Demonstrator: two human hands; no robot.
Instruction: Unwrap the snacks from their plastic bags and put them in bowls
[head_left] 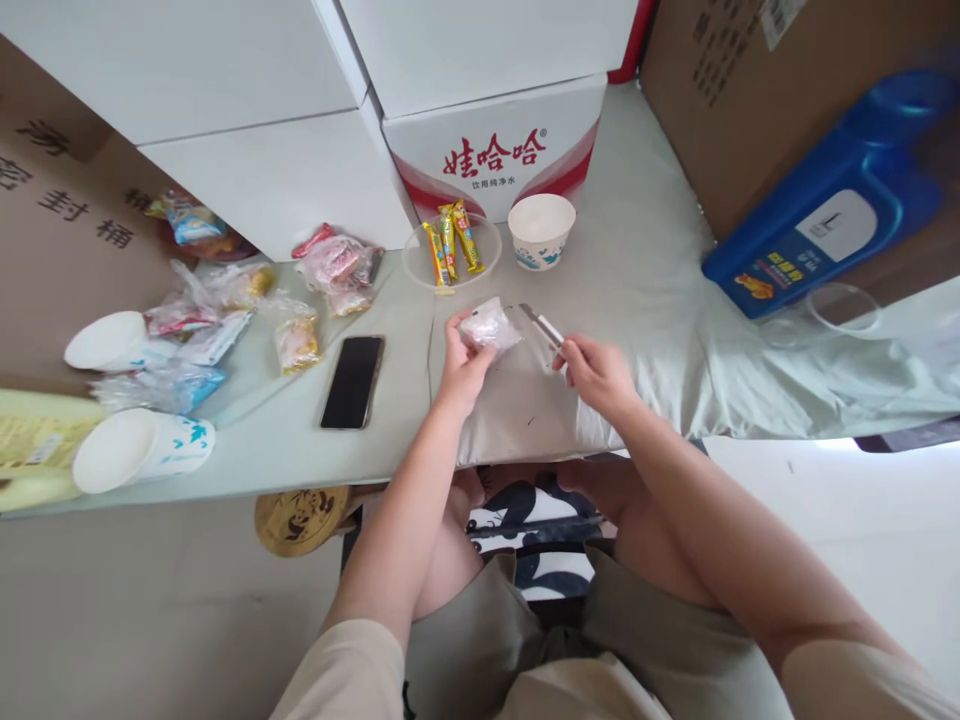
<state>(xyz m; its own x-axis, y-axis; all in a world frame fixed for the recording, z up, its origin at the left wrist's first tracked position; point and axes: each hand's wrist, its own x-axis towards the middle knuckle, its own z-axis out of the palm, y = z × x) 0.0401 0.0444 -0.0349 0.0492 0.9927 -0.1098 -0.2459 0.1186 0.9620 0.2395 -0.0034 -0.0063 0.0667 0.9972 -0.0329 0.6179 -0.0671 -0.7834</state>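
To the right of the phone, I saw the left hand gripping a plastic packet, the right hand a knife.

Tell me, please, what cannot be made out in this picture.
Head view, packet: its contents, obscured by crinkled wrapping and the left hand.
Head view, knife: the handle's rear end, hidden by the right hand.
Head view, yellow bag: its left part, cut off by the left edge.
Head view, blue bottle: its finest label print, too small and blurred.
Head view, wooden stool: its far part, hidden by the table.
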